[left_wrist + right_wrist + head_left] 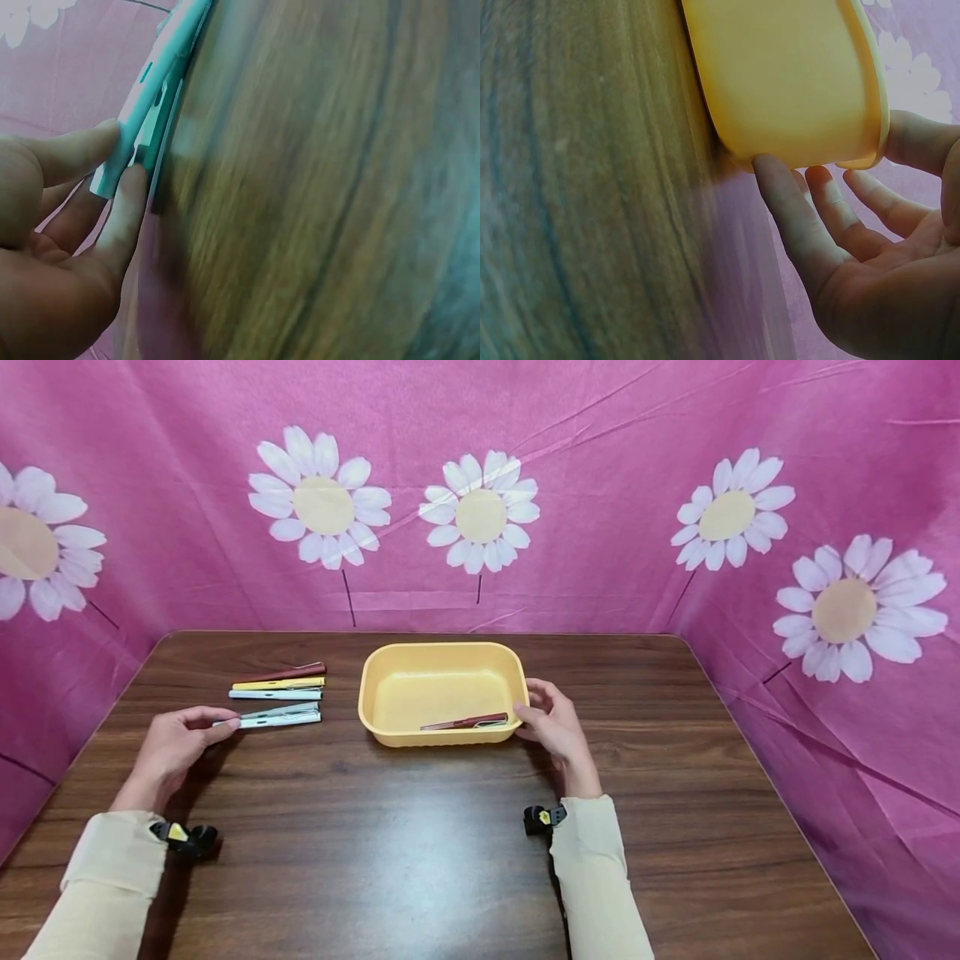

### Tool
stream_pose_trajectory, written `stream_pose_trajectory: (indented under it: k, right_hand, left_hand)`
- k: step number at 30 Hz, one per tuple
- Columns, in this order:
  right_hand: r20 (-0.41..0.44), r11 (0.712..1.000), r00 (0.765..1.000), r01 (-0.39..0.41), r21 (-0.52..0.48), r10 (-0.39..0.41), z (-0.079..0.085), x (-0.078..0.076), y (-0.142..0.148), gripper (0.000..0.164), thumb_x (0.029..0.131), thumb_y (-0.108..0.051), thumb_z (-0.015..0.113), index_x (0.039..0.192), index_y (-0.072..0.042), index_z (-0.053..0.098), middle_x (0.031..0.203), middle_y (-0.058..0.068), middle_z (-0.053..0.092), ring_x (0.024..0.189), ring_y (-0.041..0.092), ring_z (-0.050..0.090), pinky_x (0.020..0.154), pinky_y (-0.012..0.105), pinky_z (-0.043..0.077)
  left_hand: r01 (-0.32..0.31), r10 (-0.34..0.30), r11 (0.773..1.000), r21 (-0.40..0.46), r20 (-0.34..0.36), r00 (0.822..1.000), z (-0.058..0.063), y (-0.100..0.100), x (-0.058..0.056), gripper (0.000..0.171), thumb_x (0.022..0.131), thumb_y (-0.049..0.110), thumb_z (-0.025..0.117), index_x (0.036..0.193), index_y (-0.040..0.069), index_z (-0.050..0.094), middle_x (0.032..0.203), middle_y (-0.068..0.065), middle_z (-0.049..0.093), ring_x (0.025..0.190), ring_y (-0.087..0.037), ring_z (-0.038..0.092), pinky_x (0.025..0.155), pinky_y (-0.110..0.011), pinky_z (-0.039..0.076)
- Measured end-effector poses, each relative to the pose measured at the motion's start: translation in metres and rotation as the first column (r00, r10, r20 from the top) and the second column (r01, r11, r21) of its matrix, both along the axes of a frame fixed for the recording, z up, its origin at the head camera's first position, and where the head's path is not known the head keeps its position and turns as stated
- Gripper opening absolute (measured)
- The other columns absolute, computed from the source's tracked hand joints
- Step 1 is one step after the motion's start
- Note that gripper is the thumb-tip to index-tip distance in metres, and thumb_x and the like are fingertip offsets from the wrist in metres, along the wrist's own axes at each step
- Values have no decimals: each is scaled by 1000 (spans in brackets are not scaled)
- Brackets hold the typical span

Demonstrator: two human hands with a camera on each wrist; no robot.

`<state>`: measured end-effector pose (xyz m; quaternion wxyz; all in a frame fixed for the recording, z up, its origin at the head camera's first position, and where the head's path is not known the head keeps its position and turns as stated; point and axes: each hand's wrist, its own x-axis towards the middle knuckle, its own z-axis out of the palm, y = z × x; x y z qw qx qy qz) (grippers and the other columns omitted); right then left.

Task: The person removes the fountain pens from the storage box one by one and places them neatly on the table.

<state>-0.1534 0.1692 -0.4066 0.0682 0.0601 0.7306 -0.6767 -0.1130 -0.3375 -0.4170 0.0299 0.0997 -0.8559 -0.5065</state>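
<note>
The yellow tray [420, 693] stood on the wooden table [420, 893], and the work, as I judge it, was in quite an early stage. Inside the tray, along its near wall, there lay at least one dark red pen [465, 722]; whether a second one was beside it, I cannot tell for sure. To the left of the tray, well apart from it, five pens were lying outside: a maroon pen [288, 674], a yellow pen [277, 683], a pale pen [273, 695], and then, nearer to the person, a grey-green pen [285, 709] and a white pen [281, 721], which were close together. If all of these belonged to the work, the bigger part was left to do.

The left hand [176, 743], also left of the tray, was pinching the end of the white pen; one finger seemed to touch the grey-green pen as well. The right hand [555, 727] was grasping the right end of the tray, with the thumb at its rim and other fingers against its outer side.
</note>
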Motion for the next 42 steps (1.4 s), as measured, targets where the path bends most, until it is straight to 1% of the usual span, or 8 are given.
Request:
stream_pose_trajectory:
  k: [2,4,10,17,24,31,36,42]
  right_hand:
    - [-2,1000,1000,-1,-3,1,0,0,0,48,97,-1,63,143,-3,49,133,21,57,101,25,65,80,41,60]
    - [-3,1000,1000,-4,-4,4,0,0,1,48,97,-1,63,143,-2,48,133,22,57,102,26,65,81,41,59]
    - [0,1000,1000,-5,-1,5,-1,-1,1,47,98,-1,63,143,-2,49,134,22,56,100,24,66,81,41,59]
    - [1,1000,1000,-10,-1,10,0,-1,2,48,98,-2,62,143,-2,48,136,22,56,104,29,65,82,41,59]
    - [-1,1000,1000,-11,-2,11,1,0,1,47,98,-1,62,143,-1,48,136,22,56,106,31,65,84,44,58]
    - [-3,1000,1000,-14,3,14,0,-1,1,48,98,-2,62,144,-1,47,137,23,55,103,29,66,85,45,58]
    - [-4,1000,1000,-12,6,12,-1,-2,1,47,98,-1,62,143,-1,48,136,23,55,102,28,67,86,45,58]
    - [0,1000,1000,-9,3,9,-2,-1,1,47,98,-1,63,143,-1,48,136,23,56,102,28,66,85,45,58]
  left_hand:
    - [-9,9,997,-74,5,1000,1,0,0,17,92,28,78,97,13,82,84,36,59,93,4,46,73,-11,36]
    - [-15,17,995,-103,15,1000,1,-1,-1,22,92,32,77,98,11,81,83,37,57,93,5,45,73,-11,36]
    - [-28,32,996,-79,60,998,-1,-3,-3,22,92,34,78,97,13,83,81,35,60,92,8,46,74,-7,38]
    - [-40,50,991,-125,79,996,0,-3,-7,26,91,40,77,98,15,81,84,35,55,94,-10,45,70,-18,38]
    - [-45,57,991,-129,91,994,1,-2,-8,31,92,41,75,103,12,81,83,36,54,95,2,45,76,-15,39]
    - [-54,56,997,-58,47,997,-4,-4,-10,18,92,35,77,96,19,82,82,36,58,92,7,47,74,-8,38]
    - [-68,71,992,-103,19,997,-6,-4,-9,25,91,34,77,99,11,81,84,35,55,91,6,46,75,-10,38]
    - [-72,78,983,-167,28,997,-7,-4,-9,35,91,37,77,103,4,78,86,33,52,90,2,46,75,-13,38]
